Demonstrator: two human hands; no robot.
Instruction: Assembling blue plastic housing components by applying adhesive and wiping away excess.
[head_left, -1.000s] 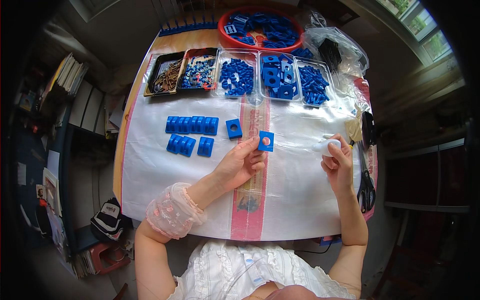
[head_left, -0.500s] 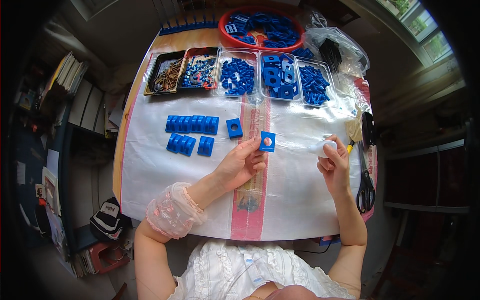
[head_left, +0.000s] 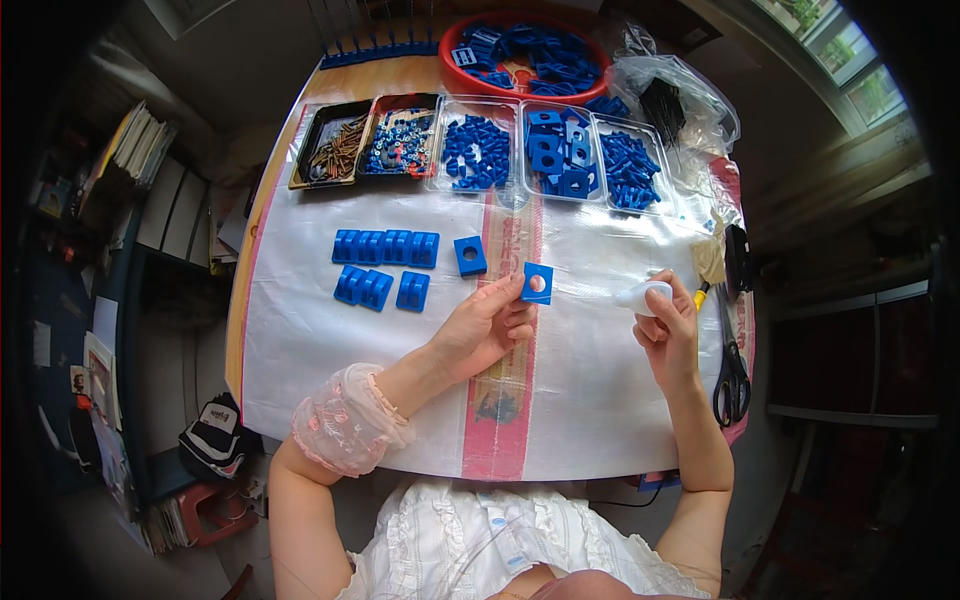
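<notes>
Seven ridged blue blocks [head_left: 385,247] lay in two rows — four above three. Two square blue blocks with holes [head_left: 470,255], five trays [head_left: 330,145], one red basin [head_left: 527,55] — and one pair of scissors [head_left: 731,375].

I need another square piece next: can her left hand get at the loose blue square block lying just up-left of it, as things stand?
Probably yes, once freed. The left hand holds a blue square piece; the loose blue square block lies close by on bare table cover, nothing between.
</notes>
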